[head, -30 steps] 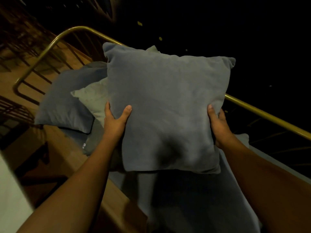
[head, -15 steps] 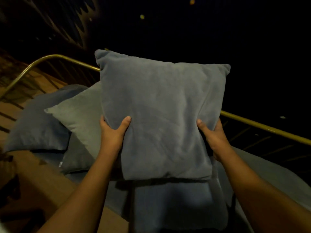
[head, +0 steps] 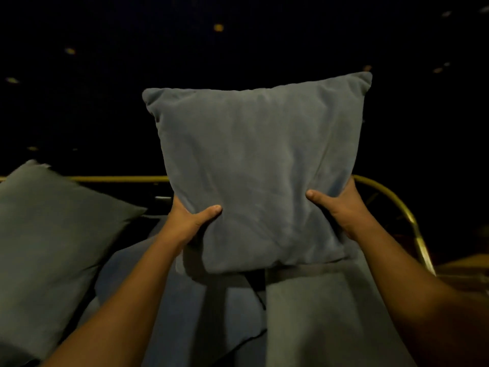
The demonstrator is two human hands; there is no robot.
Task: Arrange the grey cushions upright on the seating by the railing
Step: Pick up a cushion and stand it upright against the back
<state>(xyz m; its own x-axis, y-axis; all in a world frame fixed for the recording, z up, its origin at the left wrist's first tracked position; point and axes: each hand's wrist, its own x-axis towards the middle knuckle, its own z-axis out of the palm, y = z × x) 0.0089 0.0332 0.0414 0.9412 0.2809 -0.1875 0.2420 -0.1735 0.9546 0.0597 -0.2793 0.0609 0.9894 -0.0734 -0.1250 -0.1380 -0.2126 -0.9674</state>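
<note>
The left hand [head: 190, 221] and the right hand [head: 341, 210] both grasp a grey cushion [head: 259, 168], one at each lower side. Each thumb is pressed flat into the near face, and the other fingers are out of sight behind the fabric. The cloth dimples and creases where the thumbs dig in.

The cushion stands upright between the hands, slightly tilted, with its right top corner higher than its left. Its lower edge hangs low over the seating [head: 330, 313], with a shadow under it. Whether that edge touches the pad cannot be told.

The seating shows as soft grey panels with a dark seam running down between them. The forearms cover part of it, and the bottom of the frame cuts it off.

A second cushion [head: 53, 234] leans on the seating at the left. It is apart from the held one, cropped by the left and lower edges, and its top corner is blurred.

A brass-coloured railing [head: 119, 178] runs level behind. The held cushion hides its middle stretch. It comes out again past the right hand and bends downward at the right.

Beyond the rail everything is black apart from a few small smeared lights [head: 218, 27], too dim to identify.
</note>
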